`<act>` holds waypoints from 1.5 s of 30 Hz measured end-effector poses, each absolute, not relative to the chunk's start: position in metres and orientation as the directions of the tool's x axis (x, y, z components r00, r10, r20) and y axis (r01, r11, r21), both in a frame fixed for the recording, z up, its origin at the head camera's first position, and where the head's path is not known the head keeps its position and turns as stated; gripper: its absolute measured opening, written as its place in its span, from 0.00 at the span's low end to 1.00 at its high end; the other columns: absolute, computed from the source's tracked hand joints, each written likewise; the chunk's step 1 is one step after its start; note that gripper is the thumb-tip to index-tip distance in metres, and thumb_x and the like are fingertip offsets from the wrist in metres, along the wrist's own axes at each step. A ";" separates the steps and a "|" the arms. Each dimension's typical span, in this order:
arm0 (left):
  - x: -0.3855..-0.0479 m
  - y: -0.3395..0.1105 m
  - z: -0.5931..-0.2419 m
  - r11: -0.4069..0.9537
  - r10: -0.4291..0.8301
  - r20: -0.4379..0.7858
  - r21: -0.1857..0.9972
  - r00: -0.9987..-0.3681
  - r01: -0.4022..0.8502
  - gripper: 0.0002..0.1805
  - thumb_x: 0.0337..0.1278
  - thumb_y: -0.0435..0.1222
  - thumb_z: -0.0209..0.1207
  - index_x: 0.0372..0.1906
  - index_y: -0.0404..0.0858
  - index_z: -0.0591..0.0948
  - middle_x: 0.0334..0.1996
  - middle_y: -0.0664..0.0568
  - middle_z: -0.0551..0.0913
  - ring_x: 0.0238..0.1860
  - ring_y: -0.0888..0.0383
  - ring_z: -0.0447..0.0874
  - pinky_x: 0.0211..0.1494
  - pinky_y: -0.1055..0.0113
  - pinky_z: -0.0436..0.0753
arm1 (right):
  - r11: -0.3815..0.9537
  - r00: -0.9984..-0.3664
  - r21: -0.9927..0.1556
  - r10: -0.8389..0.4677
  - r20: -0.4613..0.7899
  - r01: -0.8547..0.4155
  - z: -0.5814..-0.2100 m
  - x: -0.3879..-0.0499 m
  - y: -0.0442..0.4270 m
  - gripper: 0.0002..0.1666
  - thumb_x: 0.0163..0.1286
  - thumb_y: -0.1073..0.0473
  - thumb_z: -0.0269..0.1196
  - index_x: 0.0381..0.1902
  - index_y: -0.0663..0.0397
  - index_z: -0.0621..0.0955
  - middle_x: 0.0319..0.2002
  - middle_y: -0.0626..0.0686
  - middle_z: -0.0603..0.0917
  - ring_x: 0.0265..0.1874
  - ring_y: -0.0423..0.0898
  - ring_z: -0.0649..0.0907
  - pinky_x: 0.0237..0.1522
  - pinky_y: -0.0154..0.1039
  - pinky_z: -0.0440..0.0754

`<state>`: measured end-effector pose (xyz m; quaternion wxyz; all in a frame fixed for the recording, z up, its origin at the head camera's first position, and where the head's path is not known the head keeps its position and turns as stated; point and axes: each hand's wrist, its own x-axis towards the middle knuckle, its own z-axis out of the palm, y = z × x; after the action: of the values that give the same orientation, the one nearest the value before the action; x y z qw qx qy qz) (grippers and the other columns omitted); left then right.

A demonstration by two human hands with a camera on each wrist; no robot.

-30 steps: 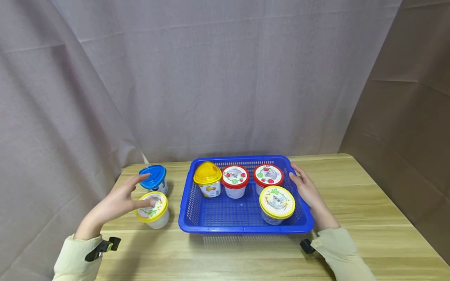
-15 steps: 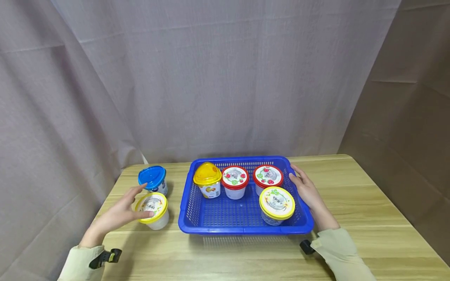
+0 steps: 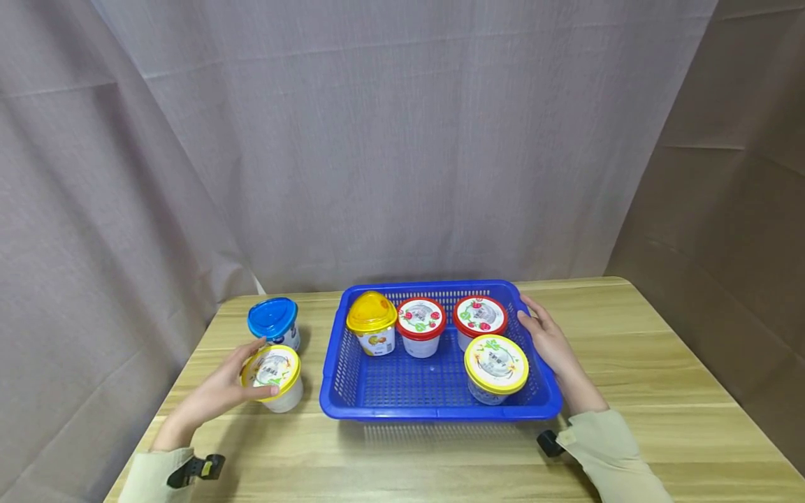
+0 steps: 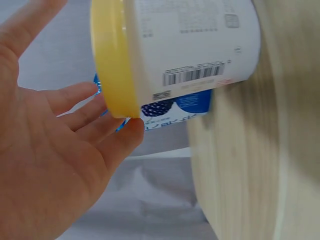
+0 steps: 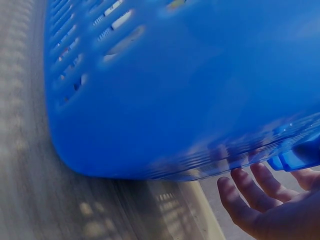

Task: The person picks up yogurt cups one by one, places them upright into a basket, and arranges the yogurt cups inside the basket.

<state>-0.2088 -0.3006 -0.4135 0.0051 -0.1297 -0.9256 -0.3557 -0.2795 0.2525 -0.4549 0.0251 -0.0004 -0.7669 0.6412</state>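
With a wide-spread left hand around the left side of a round white plastic tub with a yellow-edged printed lid, upright on the wood-grain table left of a blue perforated plastic basket, and with the right hand resting loose-fingered at the basket's right end. Likely to handle as light, smooth and slightly slippery, so best taken just under the stiffer yellow rim, thumb opposite fingers. Hidden or unclear: the tub's contents, any firm contact by the left fingertips and, in the right wrist view, the right thumb.
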 end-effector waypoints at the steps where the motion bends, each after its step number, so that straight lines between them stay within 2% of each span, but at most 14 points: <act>1: -0.209 -0.301 -0.415 0.716 0.233 0.099 0.656 -0.967 0.239 0.55 0.47 0.47 0.76 0.75 0.30 0.60 0.70 0.31 0.63 0.68 0.32 0.62 0.66 0.33 0.65 | 0.174 -0.999 -0.984 0.033 0.037 -0.030 -0.455 -0.279 0.252 0.38 0.82 0.48 0.48 0.81 0.52 0.52 0.65 0.72 0.70 0.40 0.31 0.80 0.44 0.30 0.81; 10: -0.207 -0.302 -0.425 0.720 0.206 0.093 0.659 -0.974 0.216 0.55 0.45 0.47 0.77 0.75 0.30 0.61 0.67 0.31 0.66 0.65 0.35 0.66 0.64 0.36 0.67 | 0.170 -0.999 -0.985 0.028 0.026 -0.021 -0.454 -0.278 0.253 0.39 0.81 0.44 0.48 0.82 0.49 0.52 0.67 0.72 0.69 0.41 0.31 0.80 0.45 0.30 0.80; 15: -0.207 -0.302 -0.427 0.725 0.193 0.079 0.661 -0.978 0.196 0.56 0.46 0.47 0.77 0.75 0.30 0.59 0.68 0.30 0.65 0.65 0.34 0.66 0.63 0.36 0.68 | 0.172 -0.999 -0.985 0.023 0.026 -0.022 -0.454 -0.279 0.253 0.39 0.81 0.44 0.48 0.82 0.48 0.51 0.68 0.72 0.68 0.42 0.32 0.79 0.45 0.30 0.80; 19: -0.207 -0.303 -0.429 0.716 0.189 0.057 0.675 -0.980 0.177 0.57 0.47 0.47 0.76 0.76 0.29 0.57 0.70 0.29 0.62 0.67 0.33 0.63 0.65 0.35 0.66 | 0.172 -0.999 -0.985 0.024 0.022 -0.017 -0.455 -0.279 0.253 0.39 0.81 0.44 0.48 0.82 0.48 0.50 0.68 0.72 0.68 0.43 0.34 0.80 0.45 0.31 0.81; 26: -0.209 -0.305 -0.431 0.666 0.173 -0.028 0.739 -0.985 0.096 0.60 0.51 0.46 0.74 0.78 0.28 0.49 0.74 0.26 0.52 0.72 0.30 0.54 0.69 0.31 0.57 | 0.172 -0.999 -0.985 0.029 0.018 -0.012 -0.456 -0.280 0.254 0.39 0.81 0.44 0.48 0.82 0.48 0.50 0.67 0.72 0.69 0.41 0.34 0.80 0.44 0.31 0.81; 32: -0.207 -0.305 -0.434 0.643 0.150 -0.084 0.765 -0.985 0.032 0.61 0.53 0.46 0.72 0.79 0.29 0.44 0.75 0.28 0.50 0.72 0.34 0.52 0.70 0.32 0.56 | 0.179 -0.999 -0.984 0.039 0.008 -0.001 -0.455 -0.281 0.254 0.39 0.81 0.44 0.49 0.82 0.47 0.51 0.66 0.71 0.70 0.40 0.34 0.81 0.43 0.32 0.82; 45: -0.206 -0.307 -0.439 0.621 0.144 -0.097 0.784 -0.985 0.014 0.62 0.54 0.45 0.71 0.80 0.31 0.41 0.76 0.27 0.49 0.74 0.33 0.47 0.71 0.31 0.52 | 0.168 -0.999 -0.986 0.035 0.018 -0.012 -0.454 -0.279 0.253 0.39 0.81 0.44 0.49 0.82 0.47 0.51 0.65 0.71 0.70 0.40 0.34 0.81 0.43 0.32 0.82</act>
<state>-0.2056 -0.3066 -0.4393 -0.0753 -0.0441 -0.8971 -0.4332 -0.2786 0.2532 -0.4538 0.0182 -0.0077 -0.7641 0.6448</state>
